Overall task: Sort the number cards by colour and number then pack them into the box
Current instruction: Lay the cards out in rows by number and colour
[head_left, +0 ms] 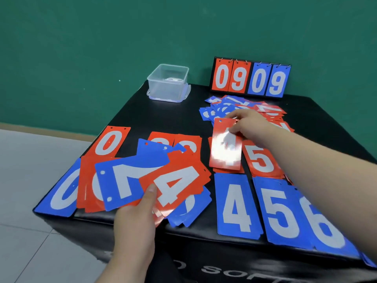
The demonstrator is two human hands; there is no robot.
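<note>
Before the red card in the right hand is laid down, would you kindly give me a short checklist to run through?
1. Right hand pinches the red card: ok.
2. Its number is readable: cannot tell, because of glare and blur.
3. The pile under it matches: cannot tell, mostly hidden; the red 5 pile lies beside it.
4. Left hand grips the fan of cards, blue 7 and red 4 on top: ok.
5. Box is open and upright: ok.
6. Loose heap is all sorted: not ok.

Bare left hand (132,218); bare right hand (249,125); bare forearms
</note>
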